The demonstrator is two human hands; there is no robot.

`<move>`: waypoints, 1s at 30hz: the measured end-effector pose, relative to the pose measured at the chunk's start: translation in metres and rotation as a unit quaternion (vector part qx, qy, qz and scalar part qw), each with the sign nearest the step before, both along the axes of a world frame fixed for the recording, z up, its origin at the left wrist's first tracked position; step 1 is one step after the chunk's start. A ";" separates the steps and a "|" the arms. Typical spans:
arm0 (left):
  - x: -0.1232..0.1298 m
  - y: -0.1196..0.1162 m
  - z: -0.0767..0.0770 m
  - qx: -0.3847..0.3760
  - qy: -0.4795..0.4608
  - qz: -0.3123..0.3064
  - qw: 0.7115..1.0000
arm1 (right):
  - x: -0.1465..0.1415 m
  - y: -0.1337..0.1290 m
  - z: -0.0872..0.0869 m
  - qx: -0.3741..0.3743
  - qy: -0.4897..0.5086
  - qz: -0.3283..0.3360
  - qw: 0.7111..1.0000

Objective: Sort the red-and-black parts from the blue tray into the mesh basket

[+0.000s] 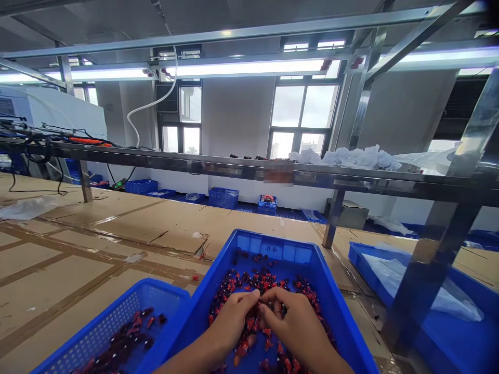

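Operator: Where are my hands?

Observer: Your left hand point(234, 314) and right hand point(292, 322) are at the lower centre of the frame, almost meeting over the big blue tray point(281, 250). Your left fingers are drawn in close to the thumb; your right fingers are curled, with a small gap inside the curl. I cannot tell whether either has hold of a piece.

Operator: And the small red and dark pieces point(265, 280)?

Observer: They lie scattered in that tray, beyond, below and around your hands. More pieces point(130, 337) lie in the perforated blue basket point(91, 332) at lower left, just beside the tray.

Operator: What else is around me?

Observer: Your bench point(42, 270) is covered in taped cardboard. At the right of the frame, another blue tray point(448, 337), partly behind a metal post point(432, 259), holds clear plastic point(417, 285).
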State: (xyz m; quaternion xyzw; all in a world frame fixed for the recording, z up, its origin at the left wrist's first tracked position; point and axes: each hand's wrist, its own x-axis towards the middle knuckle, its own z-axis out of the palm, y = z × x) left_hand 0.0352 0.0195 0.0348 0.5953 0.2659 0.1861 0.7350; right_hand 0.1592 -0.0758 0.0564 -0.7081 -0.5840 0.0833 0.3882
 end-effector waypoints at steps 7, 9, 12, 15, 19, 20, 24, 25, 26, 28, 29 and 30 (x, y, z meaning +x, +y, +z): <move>-0.002 0.000 0.002 -0.056 0.006 0.023 0.998 | -0.002 -0.004 0.002 0.068 -0.040 -0.012 0.997; -0.004 -0.003 0.009 -0.095 0.018 0.021 0.995 | -0.004 -0.004 0.002 0.086 -0.026 -0.003 0.996; -0.006 -0.008 0.017 -0.092 -0.001 -0.016 0.996 | -0.005 -0.003 -0.001 0.111 -0.018 0.015 0.994; -0.006 -0.010 0.019 -0.067 -0.004 -0.032 0.997 | -0.005 -0.003 -0.007 0.141 -0.043 0.036 0.988; -0.003 -0.008 0.013 -0.090 0.033 -0.004 0.995 | -0.006 -0.003 -0.010 0.190 -0.072 0.039 0.978; -0.003 -0.007 0.012 -0.101 0.045 0.001 0.994 | -0.006 -0.004 -0.009 0.197 -0.056 0.033 0.978; -0.005 -0.004 0.013 -0.134 0.049 -0.023 0.989 | -0.001 -0.004 -0.002 0.167 0.221 0.012 0.961; -0.006 -0.003 0.014 -0.140 0.038 -0.027 0.989 | 0.002 -0.003 -0.001 0.140 0.332 0.027 0.932; -0.007 -0.002 0.015 -0.147 0.028 -0.032 0.988 | 0.006 -0.002 0.000 0.111 0.436 0.051 0.892; -0.008 -0.001 0.017 -0.161 0.017 -0.044 0.986 | 0.014 0.001 0.001 0.071 0.575 0.100 0.809; -0.009 0.000 0.018 -0.166 0.011 -0.049 0.985 | 0.017 0.003 0.000 0.060 0.604 0.111 0.787; -0.009 0.000 0.019 -0.171 0.006 -0.057 0.984 | 0.019 0.005 -0.002 0.049 0.611 0.111 0.783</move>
